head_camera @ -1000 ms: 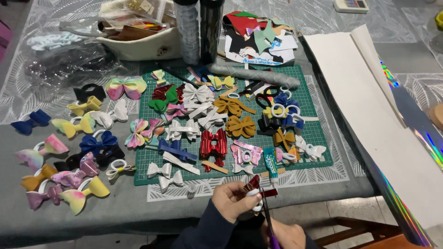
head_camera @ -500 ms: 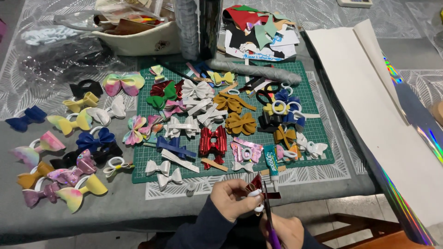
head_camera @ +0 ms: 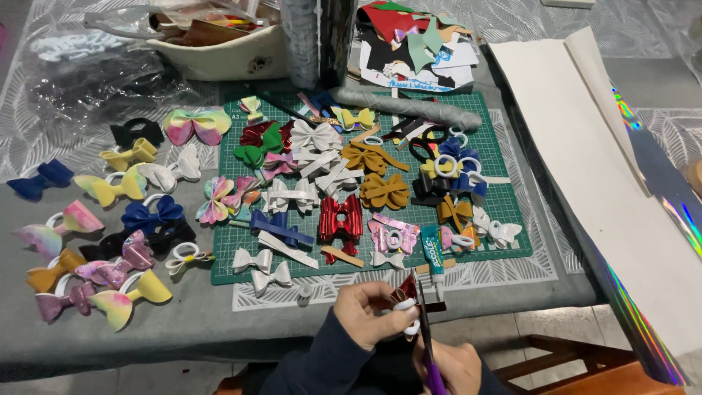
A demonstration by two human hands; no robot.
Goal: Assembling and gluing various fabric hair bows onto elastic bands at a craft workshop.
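Dark red and glossy, a small bow (head_camera: 404, 291) sat pinched in the left hand (head_camera: 371, 313) at the near edge of the table, just in front of the green cutting mat (head_camera: 512, 219). A white hair ring (head_camera: 409, 316) hung against it under the fingers. The right hand (head_camera: 447, 366), lower and partly out of view, was closed on purple-handled scissors (head_camera: 424, 329), whose blades rose to meet the bow; whether they were cutting could not be told. Judging by the spread, much work was already done: dozens of finished bows lay on the mat and on the grey cloth to the left, among them a shiny red bow (head_camera: 341, 219), mustard bows (head_camera: 385, 190) and a blue bow (head_camera: 151, 214). This bow looked folded and fitted with its ring, so only trimming seemed left. A teal glue tube (head_camera: 433, 252) lay just beyond the hands, and loose scraps (head_camera: 417, 44) sat at the far side.
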